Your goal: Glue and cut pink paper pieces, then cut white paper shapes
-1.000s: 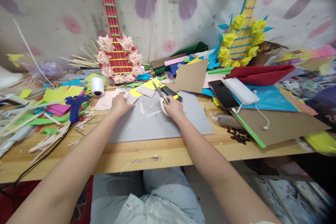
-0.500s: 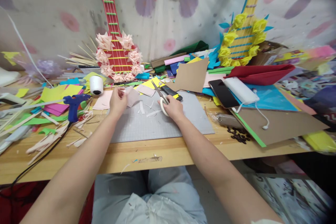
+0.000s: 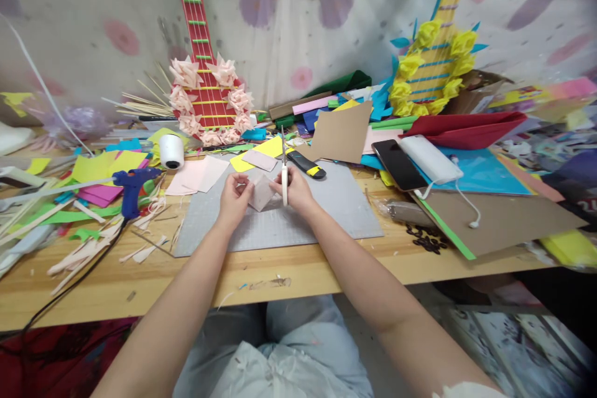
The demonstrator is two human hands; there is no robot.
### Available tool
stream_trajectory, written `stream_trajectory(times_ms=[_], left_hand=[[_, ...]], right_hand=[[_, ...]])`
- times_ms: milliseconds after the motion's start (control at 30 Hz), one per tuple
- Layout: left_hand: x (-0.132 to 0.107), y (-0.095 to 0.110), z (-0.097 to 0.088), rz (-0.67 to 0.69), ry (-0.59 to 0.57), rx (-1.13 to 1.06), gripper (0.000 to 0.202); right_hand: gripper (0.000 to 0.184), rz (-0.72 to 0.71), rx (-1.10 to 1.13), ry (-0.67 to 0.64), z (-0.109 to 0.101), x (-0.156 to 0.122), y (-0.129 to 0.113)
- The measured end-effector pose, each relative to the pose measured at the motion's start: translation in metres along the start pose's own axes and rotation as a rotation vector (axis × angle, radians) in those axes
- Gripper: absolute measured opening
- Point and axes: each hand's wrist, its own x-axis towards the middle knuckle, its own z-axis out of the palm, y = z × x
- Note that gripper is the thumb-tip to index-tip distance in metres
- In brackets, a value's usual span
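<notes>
Over the grey cutting mat (image 3: 196,230), my left hand (image 3: 236,198) pinches a small pale pink piece of paper (image 3: 262,193) by its left side. My right hand (image 3: 298,189) grips white-handled scissors (image 3: 285,183), blades pointing away from me, and its fingertips touch the paper's right edge. Behind my hands lie a folded pale slip (image 3: 260,160), a yellow sheet (image 3: 270,147) and a black utility knife (image 3: 305,163). Pale pink sheets (image 3: 198,174) rest at the mat's upper left edge.
A blue glue gun (image 3: 133,189) stands at left among paper scraps. Behind are a red paper guitar (image 3: 212,106) with pink flowers and a yellow one (image 3: 426,74). At right lie a phone (image 3: 398,165), a white power bank (image 3: 431,158) and brown cardboard (image 3: 504,221).
My left hand has moved right with the paper to the middle of the mat. The scissors have turned upright in my right hand, whose fingers now reach the paper.
</notes>
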Motion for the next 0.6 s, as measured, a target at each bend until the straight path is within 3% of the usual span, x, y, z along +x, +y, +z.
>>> stream_trajectory(times_ms=[100, 167, 267, 433, 600], left_hand=[[-0.004, 0.003, -0.001, -0.055, -0.017, -0.06, 0.042], [-0.005, 0.003, -0.004, -0.101, -0.091, -0.111, 0.054], [-0.005, 0.002, -0.009, -0.169, -0.177, -0.141, 0.052], [0.001, 0.0, -0.024, -0.186, -0.032, -0.201, 0.043], [0.007, 0.001, -0.039, -0.149, -0.002, -0.248, 0.04]], right_hand=[[0.035, 0.004, 0.085, 0.05, 0.0, 0.004, 0.001], [0.037, 0.016, 0.148, 0.056, -0.003, 0.005, -0.001], [0.038, 0.021, 0.141, 0.006, -0.012, 0.002, -0.004], [0.034, -0.101, -0.26, -0.05, -0.035, -0.003, -0.005], [0.033, -0.295, -0.568, -0.205, -0.049, -0.007, -0.014]])
